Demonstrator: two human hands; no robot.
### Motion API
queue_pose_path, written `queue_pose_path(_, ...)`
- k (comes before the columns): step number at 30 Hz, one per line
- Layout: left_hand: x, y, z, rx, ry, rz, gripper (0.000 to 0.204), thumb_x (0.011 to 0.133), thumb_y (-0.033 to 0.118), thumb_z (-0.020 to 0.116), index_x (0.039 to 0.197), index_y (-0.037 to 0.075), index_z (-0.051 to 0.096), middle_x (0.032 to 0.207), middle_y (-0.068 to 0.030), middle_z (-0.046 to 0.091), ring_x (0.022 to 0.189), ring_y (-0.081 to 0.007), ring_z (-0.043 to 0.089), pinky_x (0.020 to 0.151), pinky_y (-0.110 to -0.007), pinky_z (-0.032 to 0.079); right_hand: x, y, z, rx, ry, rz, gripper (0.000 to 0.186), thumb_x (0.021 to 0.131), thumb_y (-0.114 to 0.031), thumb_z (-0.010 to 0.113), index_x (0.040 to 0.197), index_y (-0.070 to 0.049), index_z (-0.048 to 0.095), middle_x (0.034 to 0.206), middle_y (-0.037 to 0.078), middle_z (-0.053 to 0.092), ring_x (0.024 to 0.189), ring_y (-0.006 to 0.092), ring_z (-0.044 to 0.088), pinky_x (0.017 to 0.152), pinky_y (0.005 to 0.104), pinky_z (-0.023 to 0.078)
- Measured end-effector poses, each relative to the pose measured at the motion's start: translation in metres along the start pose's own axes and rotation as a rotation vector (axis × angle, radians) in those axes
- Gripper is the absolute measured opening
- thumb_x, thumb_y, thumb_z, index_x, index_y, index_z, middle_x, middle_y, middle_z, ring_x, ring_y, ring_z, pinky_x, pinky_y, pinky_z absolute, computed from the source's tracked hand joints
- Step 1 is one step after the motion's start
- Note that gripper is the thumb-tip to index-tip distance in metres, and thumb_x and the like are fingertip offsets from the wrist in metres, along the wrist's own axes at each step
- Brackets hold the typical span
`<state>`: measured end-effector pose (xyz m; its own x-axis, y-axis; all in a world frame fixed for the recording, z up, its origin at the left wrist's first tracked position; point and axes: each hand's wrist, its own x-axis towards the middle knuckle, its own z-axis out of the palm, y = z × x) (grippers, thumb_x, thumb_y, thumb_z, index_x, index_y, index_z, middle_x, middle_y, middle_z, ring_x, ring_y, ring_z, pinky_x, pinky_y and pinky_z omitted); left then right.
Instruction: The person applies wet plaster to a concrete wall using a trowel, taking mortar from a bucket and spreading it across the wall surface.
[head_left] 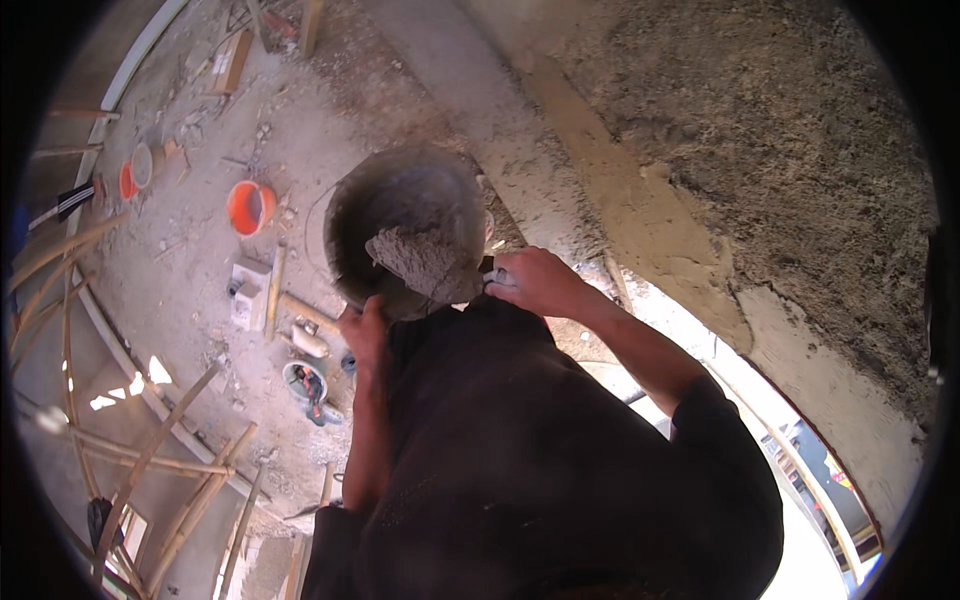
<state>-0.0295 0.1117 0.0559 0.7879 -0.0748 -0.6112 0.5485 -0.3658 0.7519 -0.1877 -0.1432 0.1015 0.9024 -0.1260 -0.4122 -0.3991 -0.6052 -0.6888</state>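
Note:
A dark round bucket [345, 230] is in front of my body, slightly blurred. My left hand [366, 328] is closed on its near left rim. Over the bucket's mouth lies a pointed heap of wet grey mortar [425, 262], apparently on a trowel whose blade is covered. My right hand [532, 282] is closed around the trowel's dark handle [488, 268], at the right side of the bucket. Most of the bucket's inside is in shadow.
To the right rises a rough wall [780, 150] with a smoother mortar band [640, 215] along its edge. An orange bucket [250, 208], a grey block [250, 295] and a tool bucket [304, 380] stand on the dusty floor at left. Wooden poles [150, 460] cross at lower left.

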Motion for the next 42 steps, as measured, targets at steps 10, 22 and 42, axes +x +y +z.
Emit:
queue_pose_path(10, -0.006, 0.035, 0.004, 0.062, 0.008, -0.064, 0.015, 0.082, 0.008, 0.064, 0.087, -0.007, 0.066, 0.077, -0.0051, 0.065, 0.066, -0.0135, 0.059, 0.057, -0.030, 0.048, -0.063, 0.169, -0.160, 0.512, 0.282, 0.933, 0.028, 0.095, -0.031, 0.059, 0.099, -0.004, 0.067, 0.078, 0.011, 0.063, 0.070, 0.0179, 0.063, 0.058, 0.0314, 0.052)
queue_pose_path(22, 0.005, 0.032, -0.015, 0.077, -0.052, -0.115, 0.027, 0.084, 0.005, 0.062, 0.107, -0.008, 0.062, 0.097, -0.0120, 0.067, 0.081, -0.0220, 0.068, 0.069, -0.032, 0.060, -0.023, 0.218, 0.050, 0.020, 0.829, 0.747, 0.037, 0.096, -0.029, 0.055, 0.123, -0.005, 0.053, 0.096, 0.031, 0.064, 0.089, 0.0505, 0.062, 0.077, 0.0577, 0.049)
queue_pose_path(42, 0.007, 0.017, 0.001, 0.361, -0.187, -0.072, 0.023, 0.086, 0.005, 0.060, 0.105, -0.007, 0.065, 0.094, -0.0108, 0.067, 0.083, -0.0198, 0.066, 0.072, -0.033, 0.056, -0.052, 0.308, 0.049, -0.184, 0.976, 1.126, 0.032, 0.093, -0.041, 0.059, 0.103, -0.010, 0.061, 0.097, 0.011, 0.071, 0.087, 0.0353, 0.069, 0.069, 0.0490, 0.055)
